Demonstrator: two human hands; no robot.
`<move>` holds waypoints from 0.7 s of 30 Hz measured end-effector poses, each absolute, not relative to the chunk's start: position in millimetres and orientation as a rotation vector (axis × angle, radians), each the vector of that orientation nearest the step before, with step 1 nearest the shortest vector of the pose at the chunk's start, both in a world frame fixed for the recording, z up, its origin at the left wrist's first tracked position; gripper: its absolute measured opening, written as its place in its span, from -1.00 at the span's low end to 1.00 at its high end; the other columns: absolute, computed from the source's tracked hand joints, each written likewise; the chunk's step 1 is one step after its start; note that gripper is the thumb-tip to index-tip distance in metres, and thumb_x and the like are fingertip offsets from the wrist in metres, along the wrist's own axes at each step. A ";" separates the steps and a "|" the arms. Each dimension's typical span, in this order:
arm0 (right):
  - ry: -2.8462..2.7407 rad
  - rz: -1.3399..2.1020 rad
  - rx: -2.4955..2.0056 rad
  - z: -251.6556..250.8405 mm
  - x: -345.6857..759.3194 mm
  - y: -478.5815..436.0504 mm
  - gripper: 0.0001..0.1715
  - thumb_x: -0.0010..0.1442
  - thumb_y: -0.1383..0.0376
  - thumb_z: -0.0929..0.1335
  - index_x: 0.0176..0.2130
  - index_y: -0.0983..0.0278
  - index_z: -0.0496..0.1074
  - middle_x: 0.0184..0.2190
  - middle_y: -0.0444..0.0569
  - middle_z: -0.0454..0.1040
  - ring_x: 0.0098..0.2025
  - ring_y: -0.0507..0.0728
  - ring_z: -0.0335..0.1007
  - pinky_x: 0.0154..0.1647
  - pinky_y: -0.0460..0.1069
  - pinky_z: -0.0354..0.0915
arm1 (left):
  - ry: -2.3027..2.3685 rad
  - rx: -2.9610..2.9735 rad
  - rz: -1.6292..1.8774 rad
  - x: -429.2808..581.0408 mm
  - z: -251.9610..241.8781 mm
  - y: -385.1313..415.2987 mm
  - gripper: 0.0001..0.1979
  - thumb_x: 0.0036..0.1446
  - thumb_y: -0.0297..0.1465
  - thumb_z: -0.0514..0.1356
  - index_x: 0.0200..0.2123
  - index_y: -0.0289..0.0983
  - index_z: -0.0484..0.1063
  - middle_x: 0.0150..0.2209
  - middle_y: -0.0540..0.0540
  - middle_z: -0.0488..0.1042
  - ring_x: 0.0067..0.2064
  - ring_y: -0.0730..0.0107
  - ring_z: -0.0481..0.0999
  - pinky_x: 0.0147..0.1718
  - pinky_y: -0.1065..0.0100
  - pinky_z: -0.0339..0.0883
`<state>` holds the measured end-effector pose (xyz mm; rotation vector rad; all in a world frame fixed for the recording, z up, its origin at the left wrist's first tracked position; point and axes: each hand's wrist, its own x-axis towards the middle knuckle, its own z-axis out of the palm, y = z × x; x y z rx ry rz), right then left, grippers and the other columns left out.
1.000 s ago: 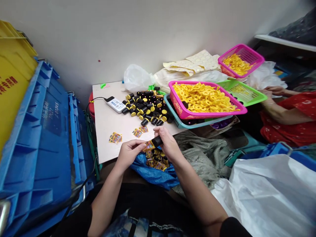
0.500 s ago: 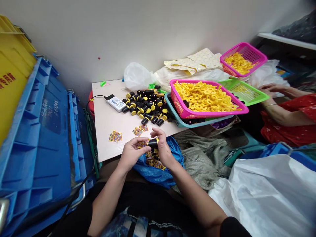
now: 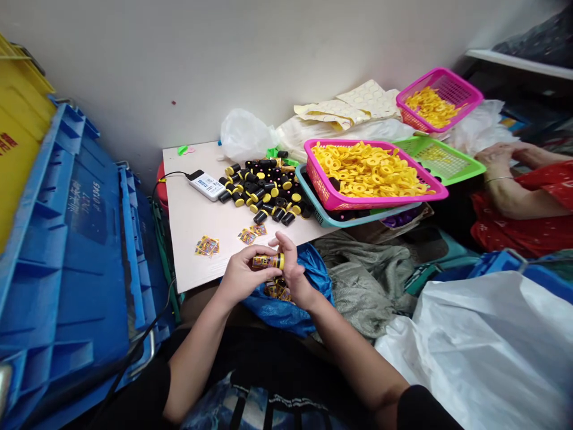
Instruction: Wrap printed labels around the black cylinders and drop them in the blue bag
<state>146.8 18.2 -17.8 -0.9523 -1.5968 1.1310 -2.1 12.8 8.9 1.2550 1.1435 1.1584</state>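
My left hand (image 3: pixel 239 276) and my right hand (image 3: pixel 292 270) together pinch a small black cylinder (image 3: pixel 267 261) with a yellow end and a colourful sticker wrapped round it, just past the near edge of the white board (image 3: pixel 197 227). Below them a blue bag (image 3: pixel 286 301) holds several stickered cylinders. Loose stickers (image 3: pixel 206 245) lie on the board, with more stickers (image 3: pixel 250 233) close by. A pile of black and yellow cylinders (image 3: pixel 264 192) lies farther back.
Blue crates (image 3: pixel 67 251) and a yellow crate (image 3: pixel 18 137) stand at the left. A pink basket of yellow rings (image 3: pixel 371 176) sits on a teal basket, with a green basket (image 3: pixel 441 158) and another pink basket (image 3: pixel 439 98) behind. A person in red (image 3: pixel 523 197) is at the right. A white bag (image 3: pixel 483 352) lies near right.
Both hands have drawn slightly nearer. The cylinder was bare black with the sticker at its end; now the sticker is wrapped round it. The other person's hands shifted.
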 end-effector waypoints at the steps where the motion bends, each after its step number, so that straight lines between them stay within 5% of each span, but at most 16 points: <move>1: -1.537 1.246 -0.958 -14.7 149.1 19.9 -0.22 0.26 -0.17 -0.09 0.23 0.15 0.07 -0.03 0.09 0.25 -0.06 0.20 0.29 -0.03 0.14 0.30 | 1.131 1.239 1.158 -3.1 9.8 13.1 -0.66 -0.26 -0.32 0.43 -0.34 -0.27 0.52 -0.28 -0.09 0.57 -0.26 0.28 0.55 -0.25 0.32 0.45; 7: -1.260 1.861 -0.726 -14.7 151.0 28.9 -0.27 -0.03 -0.22 0.36 -0.05 0.20 0.31 -0.15 0.02 0.39 -0.12 0.19 0.39 -0.07 0.11 0.32 | 1.063 1.165 1.138 -2.5 10.8 13.0 -0.62 -0.37 -0.35 0.48 -0.38 -0.28 0.54 -0.35 -0.06 0.56 -0.31 0.34 0.52 -0.29 0.36 0.41; 15: -1.574 1.954 -0.669 -39.3 182.1 44.7 -0.40 -0.03 -0.14 0.41 -0.18 0.23 0.34 -0.21 -0.06 0.40 -0.14 0.13 0.37 -0.13 0.04 0.31 | 1.067 1.177 0.972 9.8 -16.6 4.2 -0.59 -0.30 -0.24 0.45 -0.32 -0.27 0.53 -0.33 -0.06 0.56 -0.30 0.29 0.53 -0.28 0.33 0.39; 17: -1.860 1.790 -0.847 -40.4 197.7 62.8 -0.44 0.03 -0.11 0.38 -0.17 0.26 0.39 -0.21 -0.02 0.43 -0.14 0.15 0.37 -0.12 0.07 0.30 | 1.128 1.389 0.838 13.3 -29.8 0.6 -0.53 -0.26 -0.21 0.42 -0.20 -0.21 0.53 -0.23 -0.08 0.57 -0.21 0.20 0.55 -0.22 0.29 0.39; 21: -2.108 0.807 -1.320 -41.0 193.1 111.2 -0.68 0.27 0.17 0.24 -0.14 0.29 0.46 -0.17 0.07 0.45 -0.08 0.18 0.31 -0.01 0.11 0.19 | 1.470 1.776 0.724 6.7 -48.0 8.9 -0.49 -0.03 -0.20 0.30 0.04 -0.15 0.43 -0.14 -0.10 0.55 -0.14 0.18 0.52 -0.14 0.25 0.35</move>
